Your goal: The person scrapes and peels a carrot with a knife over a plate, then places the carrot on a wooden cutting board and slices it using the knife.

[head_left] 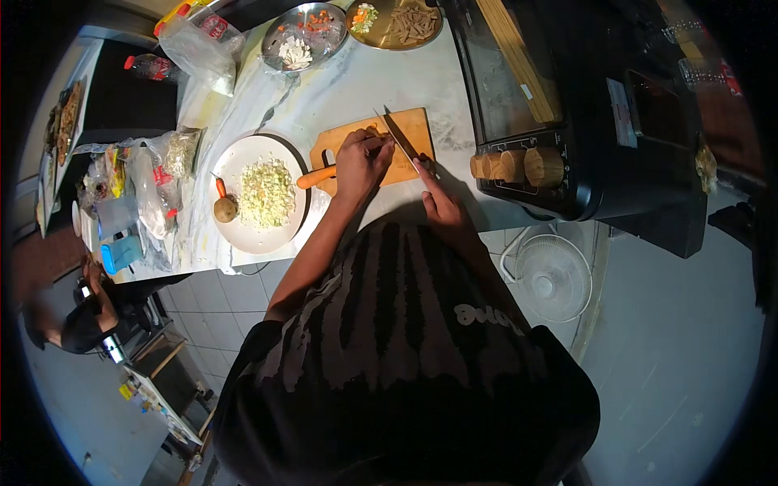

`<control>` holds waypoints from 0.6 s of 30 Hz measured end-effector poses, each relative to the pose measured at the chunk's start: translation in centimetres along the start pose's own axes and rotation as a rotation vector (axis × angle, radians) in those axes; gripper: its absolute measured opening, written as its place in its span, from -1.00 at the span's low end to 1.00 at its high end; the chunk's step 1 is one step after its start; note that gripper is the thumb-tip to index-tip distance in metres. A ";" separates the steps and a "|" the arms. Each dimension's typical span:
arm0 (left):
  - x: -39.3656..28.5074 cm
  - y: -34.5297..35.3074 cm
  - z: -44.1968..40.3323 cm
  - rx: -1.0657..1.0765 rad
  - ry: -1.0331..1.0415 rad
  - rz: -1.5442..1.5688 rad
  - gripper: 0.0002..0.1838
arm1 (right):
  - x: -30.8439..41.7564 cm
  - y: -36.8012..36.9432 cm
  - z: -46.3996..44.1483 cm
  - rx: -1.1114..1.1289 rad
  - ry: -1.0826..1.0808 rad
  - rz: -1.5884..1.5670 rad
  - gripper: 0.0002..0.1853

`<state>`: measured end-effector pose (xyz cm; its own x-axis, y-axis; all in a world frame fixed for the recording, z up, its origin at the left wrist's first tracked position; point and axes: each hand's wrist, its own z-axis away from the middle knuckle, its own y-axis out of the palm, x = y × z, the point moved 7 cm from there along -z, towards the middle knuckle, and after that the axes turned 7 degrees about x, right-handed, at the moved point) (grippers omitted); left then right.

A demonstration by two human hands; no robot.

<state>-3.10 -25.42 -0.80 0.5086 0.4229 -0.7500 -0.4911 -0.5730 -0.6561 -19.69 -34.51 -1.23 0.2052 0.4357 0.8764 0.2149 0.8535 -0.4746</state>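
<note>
My left hand [362, 162] is closed over the wooden cutting board [418, 125], fingertips pressed together. Small orange-brown bits show by its fingers, but what it grips is hidden. In my right hand [442, 202] is a knife [400, 137], its blade slanting up and left across the board close to my left fingertips. A carrot [316, 176] lies at the board's left edge, partly covered by my left wrist. Left of the board, a large white plate [235, 152] bears pale green chopped vegetable [266, 193], a small carrot [220, 187] and a round brown potato-like item [225, 210].
Two metal trays of cut food, one silver [275, 55] and one gold [377, 36], stand at the back. A black oven [519, 89] borders the right side. Plastic bags [154, 190] crowd the left. A fan [553, 278] is below; another person [81, 324] is at lower left.
</note>
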 end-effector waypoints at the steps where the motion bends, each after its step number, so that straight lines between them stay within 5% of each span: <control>1: 0.0 -0.1 0.0 -0.022 0.010 0.010 -0.83 | -0.1 0.0 0.1 -0.013 0.010 -0.019 -0.37; 8: 0.2 -0.1 -0.1 -0.034 -0.001 0.031 -0.85 | -1.2 1.0 0.9 0.140 0.216 -0.032 -0.45; 11: 0.3 -0.1 -0.3 -0.012 -0.085 0.091 -0.86 | -0.1 0.6 0.9 -0.047 -0.060 -0.009 -0.46; 18: 1.4 0.2 -0.4 0.002 -0.101 0.069 -0.85 | -0.6 1.0 0.7 0.060 0.158 0.121 -0.32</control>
<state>-2.18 -25.27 -1.97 0.3998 0.4510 -0.7979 -0.5240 -0.6018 -0.6027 -20.23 -33.76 -2.14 0.3744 0.4894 0.7876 0.1236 0.8154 -0.5655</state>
